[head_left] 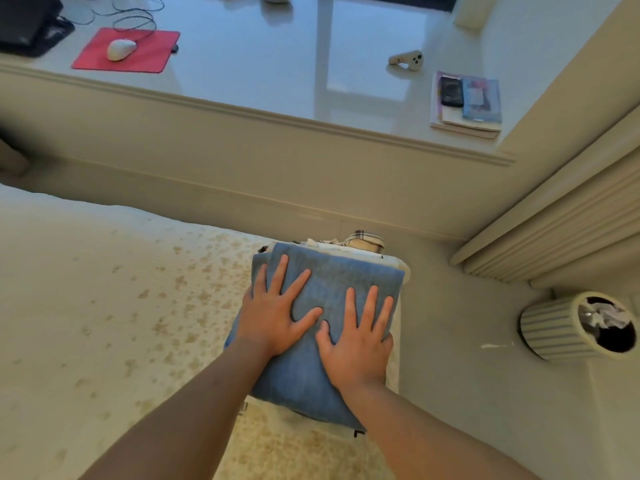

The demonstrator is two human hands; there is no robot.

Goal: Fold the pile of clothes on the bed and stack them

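Your folded blue cloth (322,344) tops the stack (360,245) at the bed's (104,306) right edge, near centre frame. Its long axis runs from 6 o'clock to 12 o'clock, leaning slightly toward 1; the far short edge points at the wall. Beneath and beyond it, at 12 o'clock, paler folded pieces and a plaid one show.

Your left hand (273,317) lies flat on the cloth's left half, fingers spread and straight, grip released. Your right hand (360,337) lies flat on the right half just beside it, fingers likewise straight, grip released; the thumbs nearly meet.

At 3 o'clock, on the floor well apart from the stack, a ribbed bin (568,327) tilts, with crumpled paper inside. At 12 o'clock, beyond the wall ledge, the tabletop (277,64) carries a controller (407,60) and, at 1 o'clock, a phone (451,91) on booklets (467,109). At 10 o'clock sit a mouse (120,49) on a red pad (152,53), cables, and a dark bag (27,22) at the corner.
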